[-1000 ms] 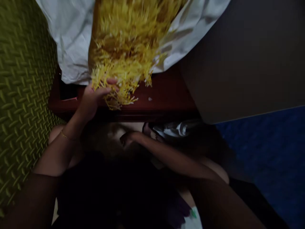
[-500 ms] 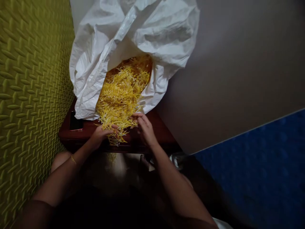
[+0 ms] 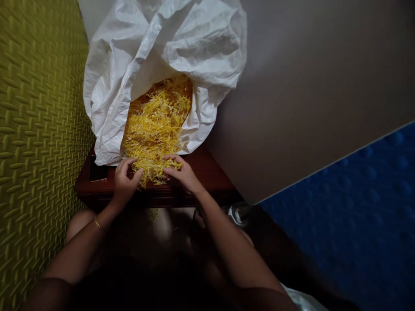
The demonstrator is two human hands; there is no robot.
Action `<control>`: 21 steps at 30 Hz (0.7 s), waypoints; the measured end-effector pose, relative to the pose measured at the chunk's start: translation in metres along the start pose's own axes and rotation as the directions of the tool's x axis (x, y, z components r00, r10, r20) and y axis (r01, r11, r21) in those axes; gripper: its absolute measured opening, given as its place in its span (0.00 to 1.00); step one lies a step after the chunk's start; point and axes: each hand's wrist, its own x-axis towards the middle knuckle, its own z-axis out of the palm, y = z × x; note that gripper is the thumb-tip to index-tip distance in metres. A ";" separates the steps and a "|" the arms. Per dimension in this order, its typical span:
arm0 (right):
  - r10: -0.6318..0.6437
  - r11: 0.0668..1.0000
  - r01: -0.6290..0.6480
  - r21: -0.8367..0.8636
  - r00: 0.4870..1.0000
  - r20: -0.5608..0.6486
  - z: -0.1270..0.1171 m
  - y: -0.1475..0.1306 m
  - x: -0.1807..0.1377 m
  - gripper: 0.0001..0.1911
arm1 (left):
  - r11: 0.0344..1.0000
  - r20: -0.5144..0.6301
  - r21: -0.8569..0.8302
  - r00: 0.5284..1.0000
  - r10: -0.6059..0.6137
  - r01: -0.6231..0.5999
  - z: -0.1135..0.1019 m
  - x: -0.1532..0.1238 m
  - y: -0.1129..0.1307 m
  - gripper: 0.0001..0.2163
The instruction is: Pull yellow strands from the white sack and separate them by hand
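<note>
A white woven sack (image 3: 112,99) lies with its mouth toward me. Thin yellow and white strands (image 3: 154,125), of a kind I cannot make out, spill from it in a heap onto the dark red tabletop (image 3: 207,172). At the heap's left edge is my left hand (image 3: 126,181), thumb and fingers apart, with nothing plainly held. My right hand (image 3: 184,173) curls around strands at the front right of the heap, some showing between its thumb and fingers. A gold bracelet (image 3: 97,222) circles my left wrist.
A dark phone-like slab (image 3: 97,170) lies on the tabletop by the sack's left corner. A yellow textured wall (image 3: 39,129) rises on the left. To the right stand a grey-brown panel (image 3: 308,86) and a blue bumpy surface (image 3: 350,207). A few strands (image 3: 154,214) lie below the table.
My left hand has drawn back from under the strands to the heap's left edge and spread its fingers. My right hand has moved in around the front strands. The hanging front clump now sits higher.
</note>
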 end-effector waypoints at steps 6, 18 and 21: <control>-0.107 0.975 0.109 -0.195 0.994 0.022 0.012 0.008 0.005 0.21 | 0.952 0.254 0.171 0.945 0.205 -0.252 0.001 -0.007 0.004 0.08; 0.050 0.979 -0.053 0.199 0.999 0.019 0.026 0.009 0.007 0.21 | 0.988 0.269 -0.105 0.959 -0.085 0.116 0.008 -0.002 -0.010 0.10; 0.044 0.982 -0.036 0.187 0.998 -0.040 0.026 0.013 0.010 0.20 | 0.973 0.268 -0.138 0.953 -0.141 0.183 0.009 -0.001 -0.014 0.09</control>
